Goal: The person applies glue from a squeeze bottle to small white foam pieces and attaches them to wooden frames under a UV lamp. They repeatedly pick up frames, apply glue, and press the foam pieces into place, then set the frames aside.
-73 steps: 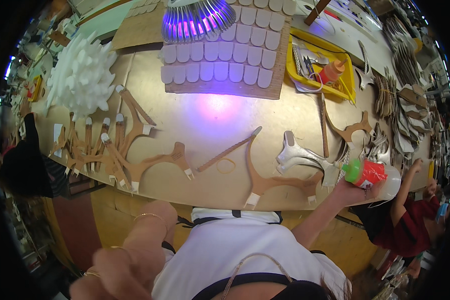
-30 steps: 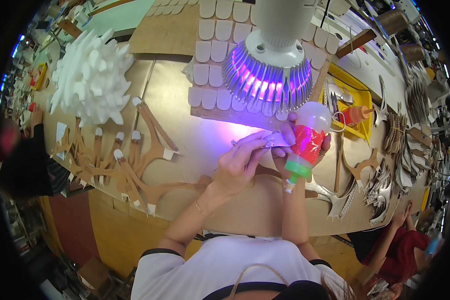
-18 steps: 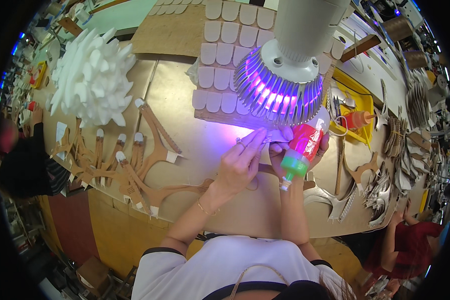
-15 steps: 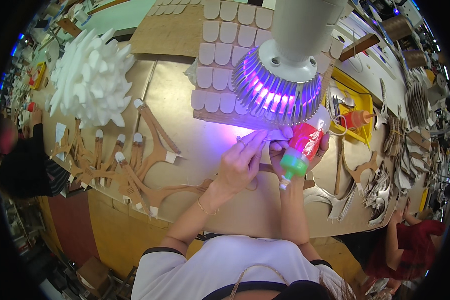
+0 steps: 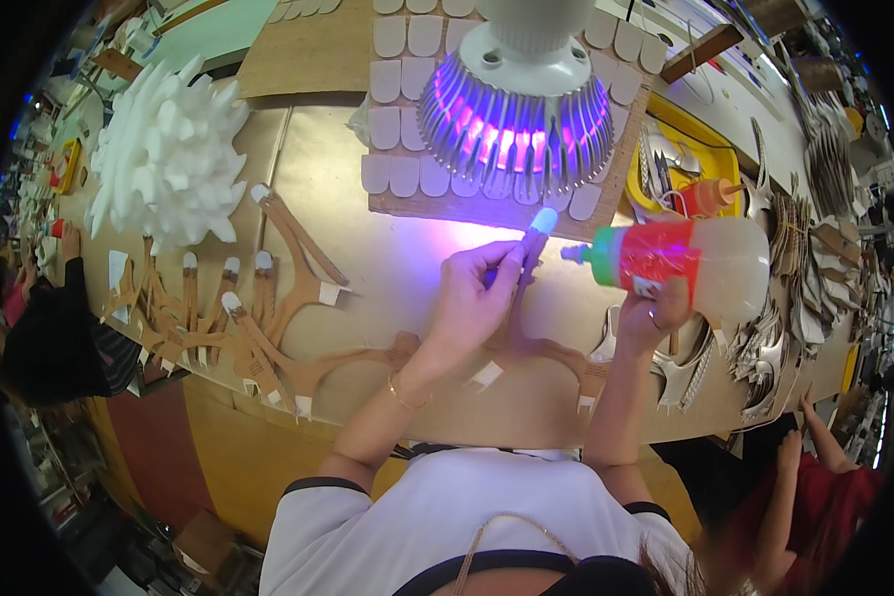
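My left hand (image 5: 474, 298) pinches a brown forked strap piece (image 5: 538, 348) near its upper end. A rounded white tab (image 5: 543, 221) covers that tip, just below the glowing lamp (image 5: 515, 124). The strap's lower branches lie on the table toward me. In my right hand (image 5: 656, 313) is a squeeze bottle (image 5: 733, 266) with a red label and a green cap. It lies sideways in the grip, and its nozzle points left, close to the white tab but apart from it.
Behind the lamp a board (image 5: 392, 205) carries rows of rounded white tabs. Similar strap pieces (image 5: 308, 318) and a spiky white foam bundle (image 5: 169, 154) are on the left. At right are a yellow tray (image 5: 730, 179), an orange bottle (image 5: 707, 197) and silvery straps (image 5: 760, 363). Other people work at both sides.
My right hand has moved right, away from my left fingers. The bottle has swung from nozzle-down to sideways. The strap's white-tabbed tip now shows above my left hand.
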`<state>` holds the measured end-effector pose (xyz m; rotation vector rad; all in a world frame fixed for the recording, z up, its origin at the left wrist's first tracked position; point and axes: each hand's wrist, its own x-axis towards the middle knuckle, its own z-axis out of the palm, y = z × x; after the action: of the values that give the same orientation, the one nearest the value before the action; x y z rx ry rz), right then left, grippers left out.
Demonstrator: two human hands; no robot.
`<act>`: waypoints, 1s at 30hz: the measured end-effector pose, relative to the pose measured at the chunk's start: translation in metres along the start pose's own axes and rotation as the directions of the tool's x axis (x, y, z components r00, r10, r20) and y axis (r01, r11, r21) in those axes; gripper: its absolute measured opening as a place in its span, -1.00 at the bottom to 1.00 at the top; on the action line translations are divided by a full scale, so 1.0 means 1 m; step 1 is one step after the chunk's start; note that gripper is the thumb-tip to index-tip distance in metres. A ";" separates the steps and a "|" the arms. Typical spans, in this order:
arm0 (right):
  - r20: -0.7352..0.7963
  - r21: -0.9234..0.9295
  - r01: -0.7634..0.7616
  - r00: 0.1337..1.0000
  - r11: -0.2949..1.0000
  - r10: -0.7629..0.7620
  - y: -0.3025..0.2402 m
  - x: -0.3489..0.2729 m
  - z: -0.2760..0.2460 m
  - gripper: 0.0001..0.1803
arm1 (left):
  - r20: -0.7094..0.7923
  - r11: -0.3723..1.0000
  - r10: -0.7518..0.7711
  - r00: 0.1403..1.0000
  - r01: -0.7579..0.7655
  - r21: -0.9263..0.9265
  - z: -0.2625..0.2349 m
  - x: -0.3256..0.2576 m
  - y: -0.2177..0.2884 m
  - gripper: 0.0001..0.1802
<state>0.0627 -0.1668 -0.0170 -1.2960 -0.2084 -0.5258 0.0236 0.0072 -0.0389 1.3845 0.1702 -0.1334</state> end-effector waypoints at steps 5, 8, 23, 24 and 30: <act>-0.063 -0.188 -0.013 0.998 0.982 0.001 0.018 -0.009 0.008 -0.21 | -0.029 0.999 0.045 0.999 -0.045 -0.021 0.001 0.005 -0.007 -0.66; 0.016 -0.212 -0.007 1.000 0.977 0.011 0.019 -0.011 0.010 -0.24 | -0.003 0.992 0.029 1.000 -0.029 -0.121 0.006 0.005 -0.008 -0.68; -0.084 -0.307 0.083 0.990 0.948 -0.114 0.022 -0.004 -0.004 -0.28 | -0.087 0.908 0.218 0.972 -0.169 0.384 0.029 0.019 -0.016 -0.78; -0.102 -0.288 0.074 0.989 0.955 -0.107 0.025 -0.004 -0.003 -0.28 | -0.088 0.909 0.223 0.971 -0.175 0.378 0.028 0.018 -0.015 -0.78; -0.051 -0.241 0.051 0.997 0.969 -0.065 0.027 -0.011 0.008 -0.39 | -0.100 0.903 0.176 0.979 -0.121 0.412 0.022 0.005 -0.002 -0.81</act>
<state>0.0680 -0.1513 -0.0429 -1.5105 -0.1371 -0.6531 0.0287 -0.0148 -0.0377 1.8175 0.1536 0.0588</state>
